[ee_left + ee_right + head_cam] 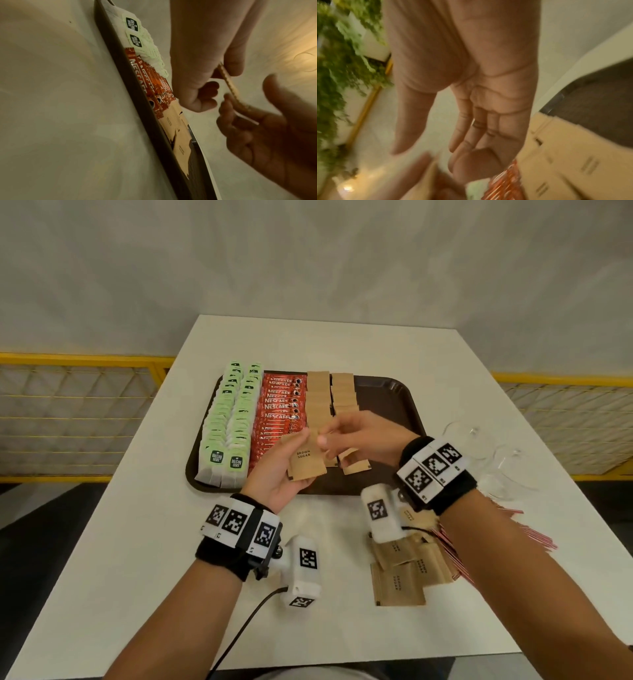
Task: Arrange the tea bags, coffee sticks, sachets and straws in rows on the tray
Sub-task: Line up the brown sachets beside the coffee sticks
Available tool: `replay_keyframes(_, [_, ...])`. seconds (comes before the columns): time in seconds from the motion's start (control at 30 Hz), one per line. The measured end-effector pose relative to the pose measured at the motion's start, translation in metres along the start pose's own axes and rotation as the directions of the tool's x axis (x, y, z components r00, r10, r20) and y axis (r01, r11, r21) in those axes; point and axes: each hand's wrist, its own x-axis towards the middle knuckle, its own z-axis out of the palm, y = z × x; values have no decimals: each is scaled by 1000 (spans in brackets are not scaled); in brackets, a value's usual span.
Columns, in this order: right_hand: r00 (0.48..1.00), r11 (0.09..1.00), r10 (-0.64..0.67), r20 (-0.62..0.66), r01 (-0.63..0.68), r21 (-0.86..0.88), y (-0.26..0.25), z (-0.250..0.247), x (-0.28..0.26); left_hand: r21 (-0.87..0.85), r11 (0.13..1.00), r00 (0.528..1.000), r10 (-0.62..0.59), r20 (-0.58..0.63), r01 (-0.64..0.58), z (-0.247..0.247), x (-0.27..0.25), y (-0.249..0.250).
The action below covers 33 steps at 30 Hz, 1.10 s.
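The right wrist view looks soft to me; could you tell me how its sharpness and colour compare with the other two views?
Right wrist view: motion-blurred throughout, the right hand and brown sugar sachets smeared, warm cast. Left wrist view: dim and yellowish, yet the tea bags print is legible. Head view: brightest and evenly lit, the tray sharp, straight edges bowed by the wide lens.

Brown sugar sachets (307,460) stacked, above tray (394,392)

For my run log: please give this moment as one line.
left hand holds sugar sachets | right hand open, reaching | above tray
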Motion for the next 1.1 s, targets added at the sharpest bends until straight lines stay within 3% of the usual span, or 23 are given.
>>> replay_keyframes(0.07, [998,998,-25,52,21,67,0,9,-2,44,999,1000,-4,14,4,5,1,0])
replay_keyframes(0.2, [989,991,50,-136,-32,133,5,-3,7,92,993,991,84,-100,-75,6,-3,3])
replay_keyframes(0.3, [952,986,166,-257,-158,52,16,-12,16,229,959,961,211,-176,-169,-2,-7,3])
replay_keyframes(0.37, [936,969,233,-262,-247,-22,24,-9,25,392,899,953,268,-140,-196,-5,-11,2])
replay_keyframes(0.47, [924,944,259,-282,-304,-130,27,-3,40,699,678,961,271,52,-229,0,-19,-5])
replay_keyframes(0.57, [912,884,235,-336,-344,-316,24,-1,52,914,298,960,142,242,-275,5,-18,-17])
replay_keyframes(0.63, [901,830,211,-379,-370,-418,24,-1,56,960,48,961,40,275,-277,5,-14,-27])
replay_keyframes(0.73, [898,801,208,-387,-384,-459,26,0,59,965,-127,973,-29,228,-230,4,-8,-38])
replay_keyframes(0.97, [897,808,148,-416,-353,-473,29,-5,53,948,-213,971,-24,238,-237,10,-5,-39])
replay_keyframes(1.1, [908,951,152,-390,-242,-191,12,-21,22,944,-171,958,2,288,-284,16,-14,-40])
